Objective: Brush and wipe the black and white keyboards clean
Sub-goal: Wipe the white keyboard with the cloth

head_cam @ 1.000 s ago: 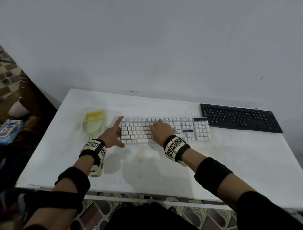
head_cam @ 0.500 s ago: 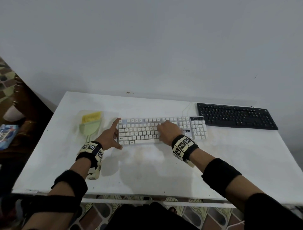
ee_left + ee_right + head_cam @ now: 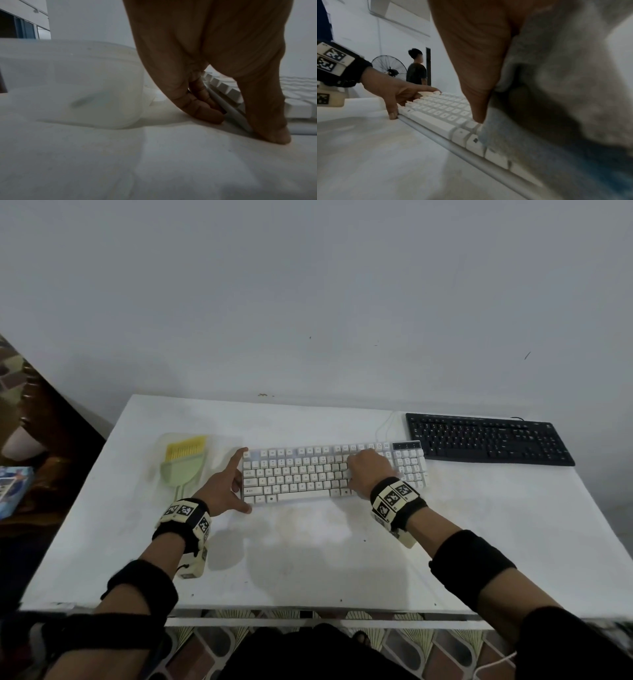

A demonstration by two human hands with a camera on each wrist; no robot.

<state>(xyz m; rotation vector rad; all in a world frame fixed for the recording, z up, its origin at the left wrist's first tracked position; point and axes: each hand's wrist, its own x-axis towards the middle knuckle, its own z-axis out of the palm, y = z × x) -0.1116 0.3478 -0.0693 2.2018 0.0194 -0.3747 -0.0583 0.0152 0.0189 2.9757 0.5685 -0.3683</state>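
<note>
My right hand (image 3: pixel 368 470) is bunched round a grey cloth (image 3: pixel 556 94), pressing it on the keys of the white kbd (image 3: pixel 308 474). It has slid rightward over the last sec, from mid-board to just short of the numpad, so the wipe pass is nearing the right end. My left hand (image 3: pixel 224 486) is spread, gripping nothing: index fingertip at the kbd's far left corner, thumb (image 3: pixel 272 129) against the near edge, bracing it; that pose hasn't changed. Means, I reckon: white kbd nearly wiped, numpad still to go.

Just left of my left hand lies the brush (image 3: pixel 185 460), yellow bristles pointing away, on a clear lid (image 3: pixel 72 86). The black kbd (image 3: pixel 486 440) sits beyond and right of my right hand, untouched by either hand, at the surface's (image 3: pixel 342 559) far right. A cable runs back from the white kbd.
</note>
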